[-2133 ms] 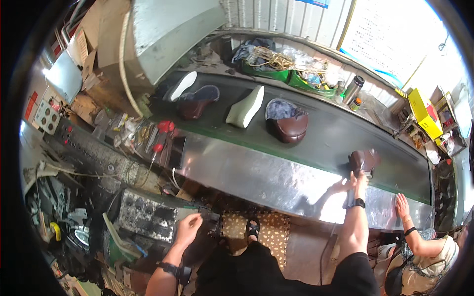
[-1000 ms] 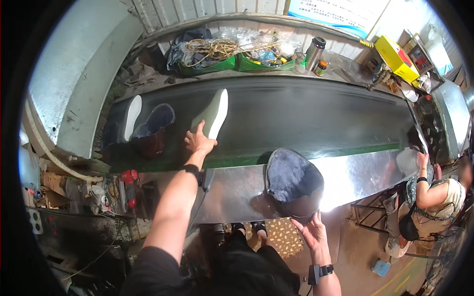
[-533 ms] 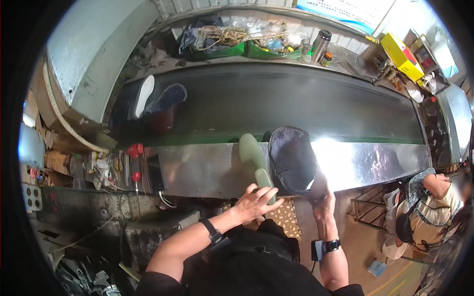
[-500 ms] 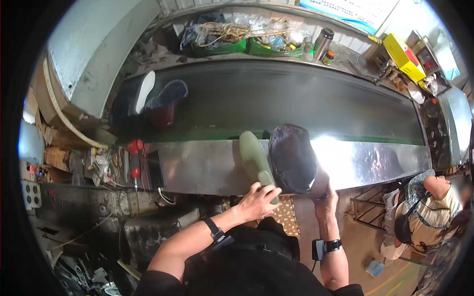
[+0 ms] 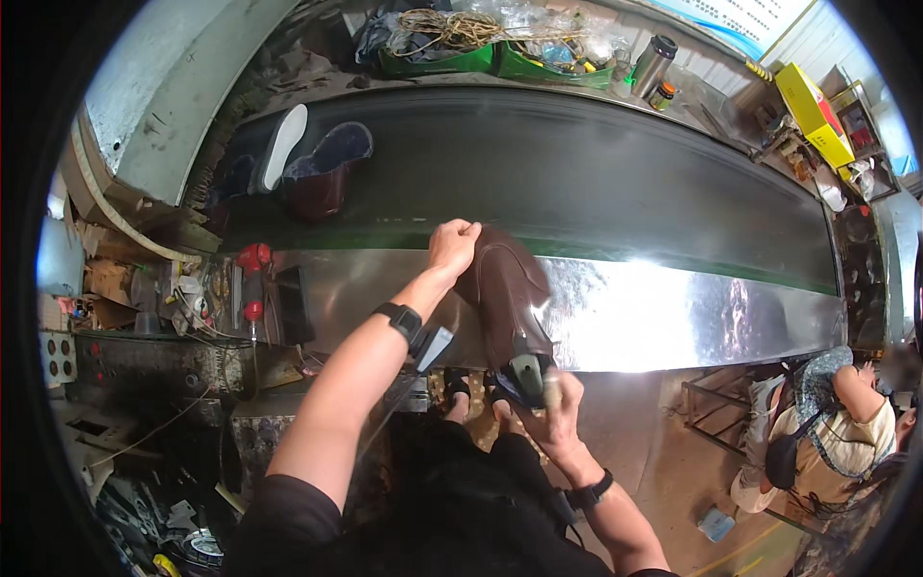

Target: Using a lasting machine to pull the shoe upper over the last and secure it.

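Note:
A brown leather shoe upper (image 5: 511, 288) is tilted over the near metal ledge, its toe pointing away from me. Inside its opening shows the heel end of a green shoe last (image 5: 526, 369); the rest of the last is hidden by the leather. My left hand (image 5: 455, 247) is closed at the left edge of the toe, fingers pinched on the upper. At the heel end, my right hand (image 5: 560, 409) is closed around the back of the upper beside the last, slightly blurred.
On the dark conveyor belt (image 5: 596, 173) lie a white shoe sole (image 5: 285, 142) and a maroon upper (image 5: 322, 192). A red-handled tool (image 5: 253, 258) and a dark flat device (image 5: 292, 303) rest left. Green bins (image 5: 437, 63) and a flask (image 5: 655, 65) stand behind. Another person (image 5: 836, 413) sits at right.
The green last, earlier in my left hand beside the upper, now sits inside it. The upper has turned and moved left; my left hand went to the toe, my right to the heel.

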A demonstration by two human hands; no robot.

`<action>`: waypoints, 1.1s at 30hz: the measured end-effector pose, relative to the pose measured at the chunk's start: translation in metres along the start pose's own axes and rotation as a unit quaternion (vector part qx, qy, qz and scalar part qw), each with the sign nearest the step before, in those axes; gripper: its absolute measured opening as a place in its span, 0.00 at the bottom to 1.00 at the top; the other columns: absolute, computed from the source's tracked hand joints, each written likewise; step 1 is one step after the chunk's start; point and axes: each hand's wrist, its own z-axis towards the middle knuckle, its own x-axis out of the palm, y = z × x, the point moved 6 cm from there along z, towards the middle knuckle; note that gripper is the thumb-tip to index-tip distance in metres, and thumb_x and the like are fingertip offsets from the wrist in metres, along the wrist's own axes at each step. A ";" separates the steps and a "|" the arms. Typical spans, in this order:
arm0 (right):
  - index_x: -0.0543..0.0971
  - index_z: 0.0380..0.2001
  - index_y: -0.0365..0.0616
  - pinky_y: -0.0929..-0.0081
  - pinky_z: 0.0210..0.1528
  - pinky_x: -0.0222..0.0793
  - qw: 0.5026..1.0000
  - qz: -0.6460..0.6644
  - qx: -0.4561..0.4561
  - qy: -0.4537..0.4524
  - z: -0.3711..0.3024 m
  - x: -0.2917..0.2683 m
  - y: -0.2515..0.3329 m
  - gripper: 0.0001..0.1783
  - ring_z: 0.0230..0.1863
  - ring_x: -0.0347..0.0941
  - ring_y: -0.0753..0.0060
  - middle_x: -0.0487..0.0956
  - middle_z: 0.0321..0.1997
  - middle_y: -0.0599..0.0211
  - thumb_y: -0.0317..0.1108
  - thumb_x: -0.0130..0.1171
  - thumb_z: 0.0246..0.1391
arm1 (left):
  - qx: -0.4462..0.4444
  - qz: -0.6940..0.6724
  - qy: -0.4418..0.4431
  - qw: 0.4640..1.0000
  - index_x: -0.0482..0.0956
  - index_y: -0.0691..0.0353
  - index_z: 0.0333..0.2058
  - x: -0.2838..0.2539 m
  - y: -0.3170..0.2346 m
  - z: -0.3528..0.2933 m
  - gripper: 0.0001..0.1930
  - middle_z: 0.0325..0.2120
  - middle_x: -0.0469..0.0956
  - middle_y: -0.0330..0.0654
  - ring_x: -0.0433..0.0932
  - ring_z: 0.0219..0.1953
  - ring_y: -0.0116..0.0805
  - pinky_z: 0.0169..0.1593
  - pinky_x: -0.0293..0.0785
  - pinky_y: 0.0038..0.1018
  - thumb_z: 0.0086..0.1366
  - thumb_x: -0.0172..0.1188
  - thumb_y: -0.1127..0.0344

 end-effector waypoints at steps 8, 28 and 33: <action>0.32 0.75 0.37 0.65 0.68 0.65 0.951 0.155 0.262 0.060 -0.018 0.005 -0.019 0.73 0.71 0.65 0.55 0.58 0.76 0.42 0.31 0.78 0.42 | -0.020 0.085 -0.069 0.994 0.85 0.66 0.36 -0.014 0.045 -0.033 0.18 0.31 0.85 0.49 0.80 0.37 0.33 0.44 0.74 0.37 0.69 0.59 0.55; 0.42 0.76 0.35 0.59 0.73 0.54 0.870 0.407 0.248 0.127 -0.054 -0.018 -0.032 0.61 0.73 0.61 0.54 0.61 0.74 0.46 0.33 0.73 0.49 | -0.093 -0.126 -0.077 0.985 0.81 0.65 0.39 -0.011 0.037 -0.105 0.23 0.34 0.83 0.46 0.81 0.38 0.37 0.43 0.77 0.34 0.49 0.71 0.55; 0.36 0.78 0.51 0.64 0.65 0.63 0.737 0.477 0.421 0.231 0.032 0.016 -0.025 0.53 0.58 0.67 0.62 0.72 0.57 0.57 0.34 0.62 0.64 | -0.040 -0.172 -0.170 0.970 0.80 0.68 0.43 -0.095 0.025 -0.187 0.27 0.37 0.84 0.50 0.82 0.40 0.40 0.46 0.78 0.36 0.50 0.72 0.52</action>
